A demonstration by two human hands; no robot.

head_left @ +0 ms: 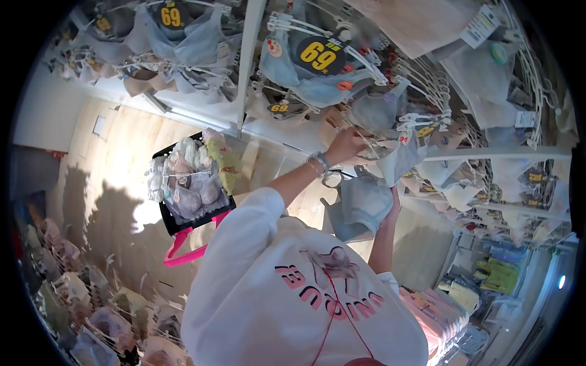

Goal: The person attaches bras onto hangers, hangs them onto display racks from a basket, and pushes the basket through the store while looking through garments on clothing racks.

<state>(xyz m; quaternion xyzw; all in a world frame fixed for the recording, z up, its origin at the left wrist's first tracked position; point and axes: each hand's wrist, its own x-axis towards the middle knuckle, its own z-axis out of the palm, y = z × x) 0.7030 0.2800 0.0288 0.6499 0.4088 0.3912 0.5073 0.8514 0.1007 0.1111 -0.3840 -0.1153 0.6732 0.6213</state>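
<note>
My left hand (347, 146) is raised at the rack, just left of a pale bra (400, 160) on a white hanger. Its fingers are pinched together among hangers and straps; what lies between them is too small to tell. Lower down, my right hand (392, 210) grips the right edge of a light blue bra (366, 198), its fingers partly hidden behind the fabric. A grey-blue piece (342, 219) hangs against that bra's lower left. Above both hands, a blue bra (281, 67) carries a round black "69" tag (320, 55).
A black basket (163, 215) with a pink handle (183, 249) stands on the wooden floor (122, 140) at the left, filled with bras. Densely hung racks run along the top and right. More bras (110, 323) are at the lower left, folded pink garments (433, 317) at the lower right.
</note>
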